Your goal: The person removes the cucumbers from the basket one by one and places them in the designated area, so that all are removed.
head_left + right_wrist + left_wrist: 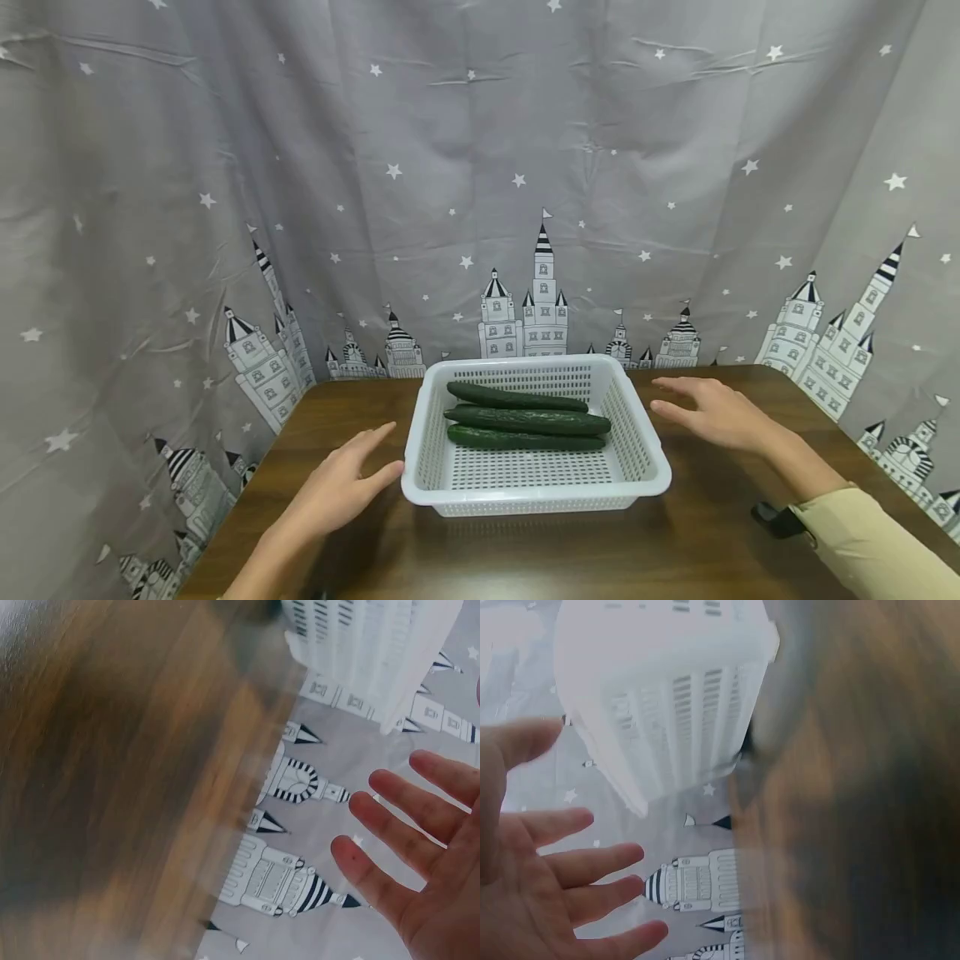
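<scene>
A white plastic basket (536,493) with slotted walls stands on the wooden table. Three dark green cucumbers (527,419) lie side by side across it, toward its back and middle. My left hand (337,479) is beside the basket's left side, fingers spread and thumb near the rim, holding nothing. On the other side my right hand (716,411) hovers off the right rim, its fingers extended and nothing in them. The left wrist view shows the straight fingers (592,889) apart from the basket wall (682,712). In the right wrist view, the fingers (409,802) also point toward the basket (360,660).
The brown table (525,558) reaches back to a grey curtain (450,167) printed with stars and castles, which also hangs along both sides. A black band (778,521) is at the right wrist, by a beige sleeve (862,542).
</scene>
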A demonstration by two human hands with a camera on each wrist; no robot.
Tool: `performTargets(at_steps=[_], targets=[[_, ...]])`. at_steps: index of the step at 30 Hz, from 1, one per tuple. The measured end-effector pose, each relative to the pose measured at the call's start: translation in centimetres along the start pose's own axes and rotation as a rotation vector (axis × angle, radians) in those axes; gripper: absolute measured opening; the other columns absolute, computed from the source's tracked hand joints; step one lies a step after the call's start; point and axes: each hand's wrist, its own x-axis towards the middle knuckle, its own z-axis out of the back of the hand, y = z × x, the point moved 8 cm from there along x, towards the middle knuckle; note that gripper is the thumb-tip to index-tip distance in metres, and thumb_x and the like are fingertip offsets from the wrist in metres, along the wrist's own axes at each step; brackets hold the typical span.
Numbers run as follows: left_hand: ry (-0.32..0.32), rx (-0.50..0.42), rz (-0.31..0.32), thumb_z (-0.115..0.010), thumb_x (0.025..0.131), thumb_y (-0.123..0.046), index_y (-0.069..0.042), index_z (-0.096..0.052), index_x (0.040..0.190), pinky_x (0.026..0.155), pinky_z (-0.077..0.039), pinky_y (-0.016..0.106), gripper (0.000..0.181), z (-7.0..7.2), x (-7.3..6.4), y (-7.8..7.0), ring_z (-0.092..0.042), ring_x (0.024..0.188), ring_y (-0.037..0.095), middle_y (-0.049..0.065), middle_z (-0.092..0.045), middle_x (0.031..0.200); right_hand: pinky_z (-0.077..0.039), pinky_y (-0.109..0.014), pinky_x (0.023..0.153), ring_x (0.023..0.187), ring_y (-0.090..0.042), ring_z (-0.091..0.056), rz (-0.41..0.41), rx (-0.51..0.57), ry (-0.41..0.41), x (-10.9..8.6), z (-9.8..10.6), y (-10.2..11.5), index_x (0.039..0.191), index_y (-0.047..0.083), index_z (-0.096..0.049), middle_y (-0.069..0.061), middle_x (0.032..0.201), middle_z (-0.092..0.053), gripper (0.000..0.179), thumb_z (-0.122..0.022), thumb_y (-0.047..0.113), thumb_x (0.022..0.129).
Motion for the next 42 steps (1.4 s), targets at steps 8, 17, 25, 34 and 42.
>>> performTargets(at_steps=[8,17,25,34,42], targets=[[-0.015,-0.201,0.060,-0.064,0.097,-0.045,-0.017,-0.047,0.150,0.094,-0.049,0.052,0.062,-0.7,-0.4,0.1,-0.061,0.120,0.033,0.012,-0.065,0.134,-0.052,-0.052,0.089,0.109,-0.026,-0.067,0.071,0.132,-0.057,1.4,-0.7,2.1,0.133,0.008,-0.065,-0.005,0.117,-0.073,0.051,-0.062,0.046,0.099],[-0.026,-0.494,0.099,-0.069,0.097,-0.028,-0.015,-0.048,0.147,0.085,-0.052,0.037,0.056,-2.5,0.0,-0.9,-0.067,0.109,0.025,0.011,-0.069,0.123,-0.053,-0.043,0.085,0.099,-0.021,-0.068,0.020,0.218,-0.118,2.6,-0.4,3.3,0.127,0.004,-0.068,-0.006,0.109,-0.074,0.045,-0.065,0.039,0.098],[0.003,-0.555,0.099,-0.069,0.095,-0.016,-0.010,-0.046,0.149,0.083,-0.051,0.033,0.058,-3.4,0.2,-1.3,-0.064,0.108,0.026,0.016,-0.067,0.120,-0.054,-0.048,0.087,0.110,-0.031,-0.066,-0.052,0.318,-0.110,3.1,0.1,3.8,0.130,0.002,-0.066,-0.015,0.122,-0.070,0.047,-0.061,0.039,0.100],[0.019,-0.598,0.083,-0.066,0.097,-0.014,-0.007,-0.044,0.150,0.088,-0.049,0.036,0.059,-3.6,0.1,-1.5,-0.060,0.116,0.031,0.020,-0.066,0.125,-0.055,-0.038,0.085,0.113,-0.030,-0.063,-0.139,0.444,-0.051,4.2,-0.3,5.0,0.133,0.005,-0.065,-0.016,0.127,-0.067,0.047,-0.060,0.040,0.101],[0.008,-0.607,0.088,-0.066,0.097,-0.014,-0.008,-0.044,0.151,0.088,-0.050,0.036,0.059,-3.8,0.0,-1.7,-0.059,0.116,0.031,0.021,-0.065,0.126,-0.045,-0.033,0.071,0.093,-0.029,-0.060,-0.223,0.532,-0.006,5.5,-0.5,6.0,0.135,0.008,-0.063,-0.018,0.128,-0.064,0.047,-0.059,0.040,0.101]])
